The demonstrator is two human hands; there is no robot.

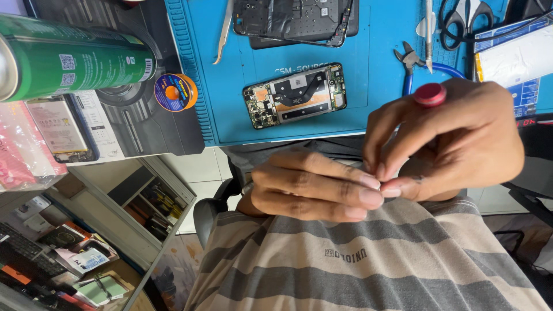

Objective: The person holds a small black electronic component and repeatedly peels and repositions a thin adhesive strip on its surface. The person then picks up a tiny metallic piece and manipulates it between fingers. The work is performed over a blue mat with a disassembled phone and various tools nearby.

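Above the striped shirt [368, 259], both hands' fingers [368, 197] meet pinched together, what they hold hidden.

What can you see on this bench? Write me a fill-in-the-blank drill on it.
1. The opened phone lies on a ___ mat.
2. The right hand holds a ___-capped tool.
3. The can at the upper left is ___.
4. Below the left hand, the shirt shows grey and beige ___.

Missing words: blue; red; green; stripes.
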